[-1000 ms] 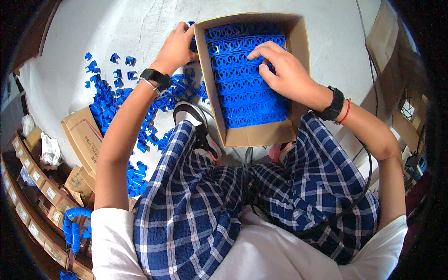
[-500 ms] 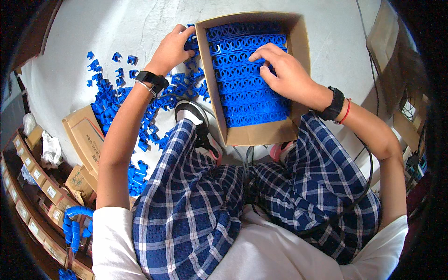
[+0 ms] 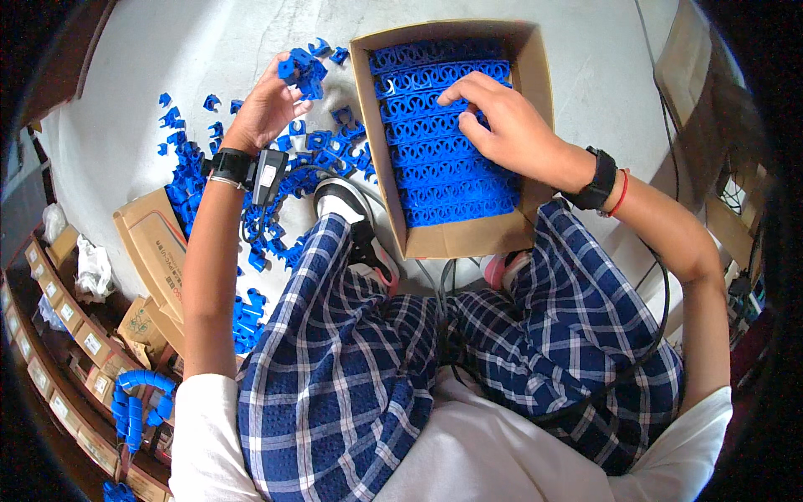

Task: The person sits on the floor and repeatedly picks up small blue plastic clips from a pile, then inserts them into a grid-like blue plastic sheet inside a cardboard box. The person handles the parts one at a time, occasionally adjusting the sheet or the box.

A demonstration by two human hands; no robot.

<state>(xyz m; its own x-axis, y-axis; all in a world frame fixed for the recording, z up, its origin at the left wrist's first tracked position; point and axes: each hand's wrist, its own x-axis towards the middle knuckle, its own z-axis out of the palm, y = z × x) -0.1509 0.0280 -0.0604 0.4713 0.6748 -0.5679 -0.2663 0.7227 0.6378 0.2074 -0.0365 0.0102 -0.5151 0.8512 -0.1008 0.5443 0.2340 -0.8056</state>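
Observation:
My left hand [image 3: 264, 110], left of the box, is turned palm up with its fingers round a small bunch of blue pipe clips [image 3: 304, 75]. Over the open cardboard box [image 3: 465, 243] hovers my right hand [image 3: 517, 134], thumb and forefinger apart and nothing visible between them; its other fingers are partly hidden. Inside the box, blue pipe clips [image 3: 447, 154] stand packed in several neat rows. Loose pipe clips [image 3: 186, 186] lie scattered and heaped on the floor to the left, some close beside the box wall.
The box stands between my shoes, the left shoe [image 3: 341, 203] near its corner. A flattened carton [image 3: 152, 243] lies at the left, beside shelving with small boxes [image 3: 90, 341] and strung blue pieces [image 3: 130, 410]. A black cable [image 3: 654, 335] crosses my right leg.
My left hand has drawn back leftward from the box's side and turned palm up, lifting a bunch of pipe clips. My right hand has shifted slightly left over the rows.

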